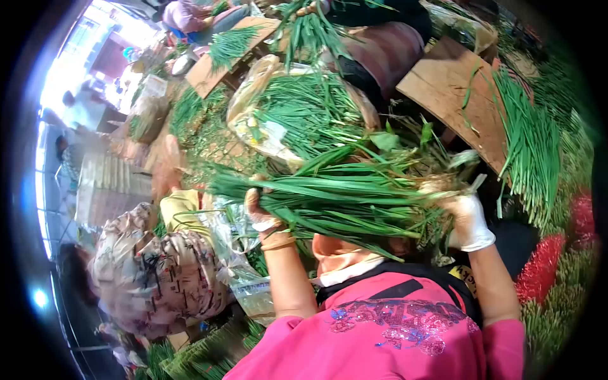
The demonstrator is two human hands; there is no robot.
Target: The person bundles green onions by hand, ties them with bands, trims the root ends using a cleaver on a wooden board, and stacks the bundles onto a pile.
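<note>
A bunch of long, flat-leaved garlic chives (342,196) lies sideways across the front of my body. My left hand (261,212) grips its leafy end, thumb up in front and the other fingers partly hidden by the leaves. At the pale, tangled root end, my right hand (470,221), in a white glove, is closed round the stalks; its fingertips are partly covered. Just beyond the bunch sits an open plastic sack (237,117) filled with more of the same greens.
A wooden board (453,95) stands at the right, with a pile of chives (529,149) over its edge. Red netting (538,269) lies beside my right arm. A person in a patterned top (155,272) sits close on my left; other people work farther off around another board (215,69).
</note>
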